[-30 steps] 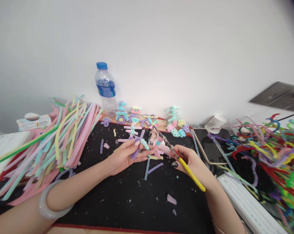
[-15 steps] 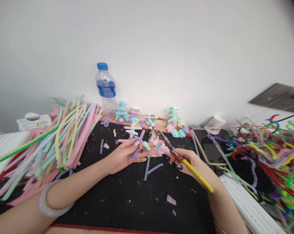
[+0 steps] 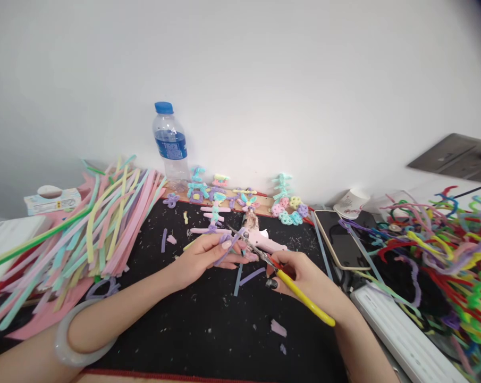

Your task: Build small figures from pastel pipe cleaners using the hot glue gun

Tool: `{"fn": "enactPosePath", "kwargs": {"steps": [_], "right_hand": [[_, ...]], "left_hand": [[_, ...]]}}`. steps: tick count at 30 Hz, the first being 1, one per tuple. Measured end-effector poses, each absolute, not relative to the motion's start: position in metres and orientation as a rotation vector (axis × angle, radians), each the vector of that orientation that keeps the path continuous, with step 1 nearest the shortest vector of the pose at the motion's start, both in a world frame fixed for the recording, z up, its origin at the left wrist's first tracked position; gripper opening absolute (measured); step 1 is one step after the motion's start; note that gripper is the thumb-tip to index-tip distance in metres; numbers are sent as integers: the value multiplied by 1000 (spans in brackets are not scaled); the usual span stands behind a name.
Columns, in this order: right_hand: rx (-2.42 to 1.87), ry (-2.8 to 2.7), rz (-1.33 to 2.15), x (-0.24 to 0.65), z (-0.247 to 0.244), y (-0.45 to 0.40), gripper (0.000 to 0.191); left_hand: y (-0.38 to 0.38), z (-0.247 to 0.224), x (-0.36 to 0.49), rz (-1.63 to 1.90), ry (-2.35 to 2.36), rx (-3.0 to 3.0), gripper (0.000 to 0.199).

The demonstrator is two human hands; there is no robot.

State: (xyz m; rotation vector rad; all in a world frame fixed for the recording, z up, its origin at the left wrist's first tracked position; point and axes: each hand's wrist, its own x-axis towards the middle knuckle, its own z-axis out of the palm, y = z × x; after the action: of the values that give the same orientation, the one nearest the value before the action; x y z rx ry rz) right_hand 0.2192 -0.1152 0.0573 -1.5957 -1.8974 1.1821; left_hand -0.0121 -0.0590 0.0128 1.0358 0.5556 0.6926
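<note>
My left hand (image 3: 202,258) pinches a purple pipe cleaner (image 3: 234,240), bent and sticking up past the fingertips. In my right hand (image 3: 304,279) are pliers (image 3: 300,293) with yellow and red handles. Their metal jaws reach left to the purple pipe cleaner at my left fingertips; whether they bite on it I cannot tell. Just behind both hands lies a pink glue gun (image 3: 262,239), partly covered. A cut purple strip (image 3: 252,276) and a grey-blue strip (image 3: 238,279) rest on the black mat (image 3: 208,330) below.
Pastel pipe cleaners (image 3: 116,213) are heaped at the left, bright ones (image 3: 443,255) at the right. A water bottle (image 3: 170,143) and finished pipe-cleaner flowers (image 3: 290,210) stand along the wall. Right of the mat are a phone (image 3: 344,242), a paper cup (image 3: 351,204) and a white power strip (image 3: 403,330).
The pliers have moved left and down, and their jaws now meet the purple pipe cleaner. My left hand has shifted slightly, and more of the glue gun shows behind.
</note>
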Motion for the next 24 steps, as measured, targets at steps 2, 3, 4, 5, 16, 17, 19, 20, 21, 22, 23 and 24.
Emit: {"fn": "enactPosePath", "kwargs": {"steps": [2, 3, 4, 5, 16, 17, 19, 20, 21, 22, 23, 24], "right_hand": [[-1595, -1905, 1199, 220, 58, -115, 23], [-1586, -1901, 1210, 222, 58, -115, 23], [-1572, -1879, 1217, 225, 58, -115, 23], [-1555, -1840, 1222, 229, 59, -115, 24], [-2364, -1574, 86, 280, 44, -89, 40], [-2408, -1591, 58, 284, 39, -86, 39], [-2460, -1607, 75, 290, 30, -84, 39], [-2466, -1611, 92, 292, 27, -84, 39], [-2456, -1615, 97, 293, 26, -85, 39], [-2423, -1617, 82, 294, 26, -85, 37], [-2357, -1613, 51, 293, 28, -86, 35], [-2252, -1607, 32, 290, 31, -88, 33]], "left_hand": [[-59, 13, -12, 699, 600, 1060, 25], [-60, 13, -13, 694, 603, 1062, 26], [-60, 13, -13, 685, 599, 1059, 27], [-61, 13, -13, 676, 592, 1054, 27], [-61, 12, -13, 690, 405, 833, 20], [-61, 13, -14, 670, 386, 818, 21], [-62, 15, -14, 628, 345, 804, 22], [-63, 16, -14, 611, 323, 809, 22], [-64, 17, -14, 594, 304, 826, 23], [-65, 18, -14, 582, 288, 850, 23], [-66, 19, -13, 575, 276, 875, 24], [-67, 19, -13, 573, 269, 896, 25]]}}
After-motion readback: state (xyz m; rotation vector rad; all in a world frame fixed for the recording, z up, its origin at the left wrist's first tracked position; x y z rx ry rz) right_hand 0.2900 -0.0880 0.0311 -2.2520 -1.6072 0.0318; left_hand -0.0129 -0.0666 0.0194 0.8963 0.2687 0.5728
